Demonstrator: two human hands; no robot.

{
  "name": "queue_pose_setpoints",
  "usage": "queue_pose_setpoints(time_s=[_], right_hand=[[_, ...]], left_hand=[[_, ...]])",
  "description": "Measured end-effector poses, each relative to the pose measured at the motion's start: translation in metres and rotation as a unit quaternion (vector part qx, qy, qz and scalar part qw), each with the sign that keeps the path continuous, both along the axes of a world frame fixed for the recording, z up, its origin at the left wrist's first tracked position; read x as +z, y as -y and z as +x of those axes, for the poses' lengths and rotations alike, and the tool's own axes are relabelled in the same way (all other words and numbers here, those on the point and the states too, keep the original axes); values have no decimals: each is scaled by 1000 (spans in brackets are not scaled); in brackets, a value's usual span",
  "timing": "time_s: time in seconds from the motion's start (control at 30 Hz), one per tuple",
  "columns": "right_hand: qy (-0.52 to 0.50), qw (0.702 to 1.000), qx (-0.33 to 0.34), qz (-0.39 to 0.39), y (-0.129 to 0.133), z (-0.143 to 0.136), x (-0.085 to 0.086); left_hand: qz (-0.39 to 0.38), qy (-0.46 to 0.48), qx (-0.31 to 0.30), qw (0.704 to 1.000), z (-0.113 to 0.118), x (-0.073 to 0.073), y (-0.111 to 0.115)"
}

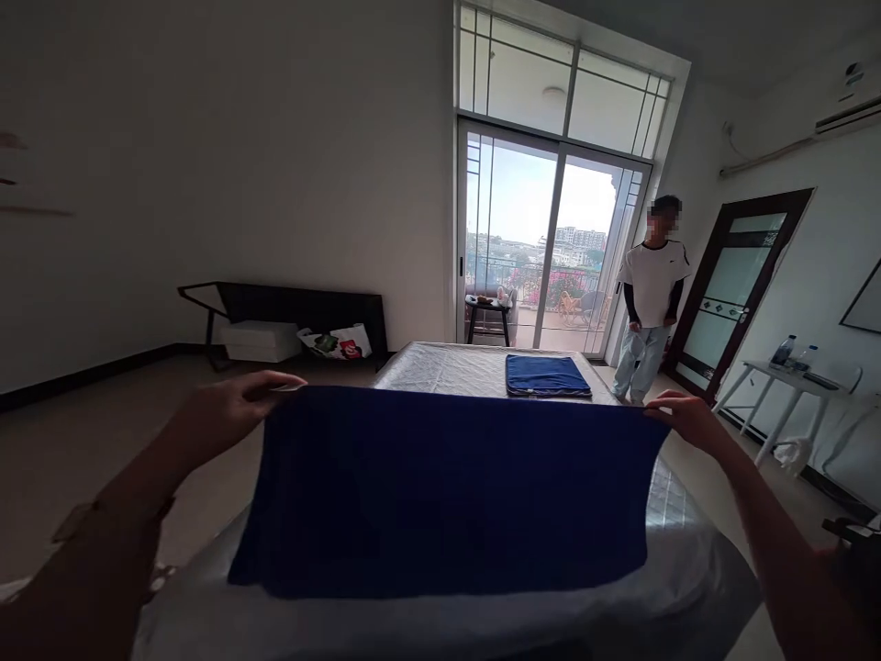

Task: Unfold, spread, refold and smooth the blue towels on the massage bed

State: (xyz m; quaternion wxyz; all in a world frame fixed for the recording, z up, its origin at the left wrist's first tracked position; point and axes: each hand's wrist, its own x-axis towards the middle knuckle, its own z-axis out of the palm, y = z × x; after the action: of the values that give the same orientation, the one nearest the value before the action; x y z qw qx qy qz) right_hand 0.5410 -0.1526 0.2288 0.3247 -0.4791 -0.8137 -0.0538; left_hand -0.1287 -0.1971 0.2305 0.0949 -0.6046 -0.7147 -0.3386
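A dark blue cloth (454,496) hangs stretched out in front of me, its top edge pulled nearly straight. My left hand (234,408) pinches its upper left corner, where a small white tag-like patch shows by the fingers. At the upper right corner, the thumb and fingers of my right hand (685,418) are closed on the fabric. Below and behind the cloth lies a mattress (440,367) with a shiny silvery cover. On its far end rests a neatly folded blue cloth (547,376), apart from both hands.
A person (653,294) stands beyond the mattress at the right. A white side table (791,378) with bottles is by the right wall. Against the left wall stand a black bench-like frame (303,308), a white box (260,341) and a printed bag (339,343). Sliding glass doors (559,239) are behind.
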Motion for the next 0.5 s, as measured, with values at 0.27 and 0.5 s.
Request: queue_pose_setpoints(time_s=[0.27, 0.5], right_hand=[[-124, 977, -42, 167, -35, -22, 26], [-176, 984, -31, 17, -19, -31, -92]], left_hand=[[180, 196, -22, 964, 26, 27, -12], [-26, 158, -41, 986, 0, -104, -4]])
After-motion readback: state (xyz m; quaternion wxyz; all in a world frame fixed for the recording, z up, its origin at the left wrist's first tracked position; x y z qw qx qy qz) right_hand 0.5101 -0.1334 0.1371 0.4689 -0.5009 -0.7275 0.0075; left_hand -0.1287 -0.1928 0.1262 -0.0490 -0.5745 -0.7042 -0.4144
